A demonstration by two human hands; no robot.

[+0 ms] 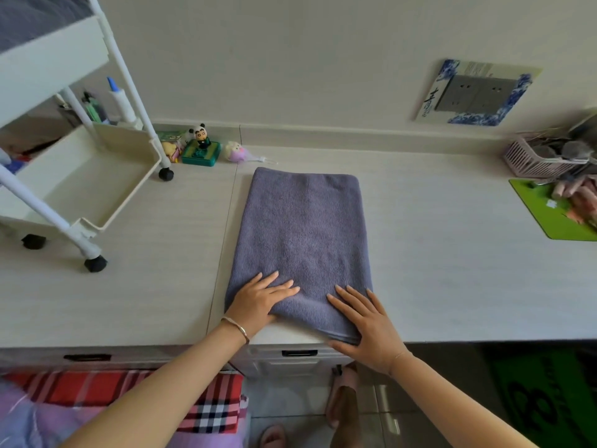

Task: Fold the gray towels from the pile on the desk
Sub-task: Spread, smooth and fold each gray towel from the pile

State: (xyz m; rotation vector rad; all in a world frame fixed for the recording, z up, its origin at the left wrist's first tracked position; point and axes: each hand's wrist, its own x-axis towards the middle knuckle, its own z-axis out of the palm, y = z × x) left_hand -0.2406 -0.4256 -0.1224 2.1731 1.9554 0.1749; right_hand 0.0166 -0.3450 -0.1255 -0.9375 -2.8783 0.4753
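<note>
A gray towel (303, 234) lies folded into a long rectangle on the pale desk (452, 270), running from the back toward the front edge. My left hand (258, 302) rests flat on the towel's near left corner with straight fingers. My right hand (368, 324) lies flat on its near right corner, fingers spread, with the thumb along the towel's front edge. Another gray towel (35, 17) shows on the top shelf of the white cart at the upper left.
A white wheeled cart (84, 176) stands on the desk's left part. Small toys (202, 147) sit by the back wall. A pink basket (536, 160) and a green mat (559, 211) with items occupy the right. Drawers (298, 354) lie below the desk front.
</note>
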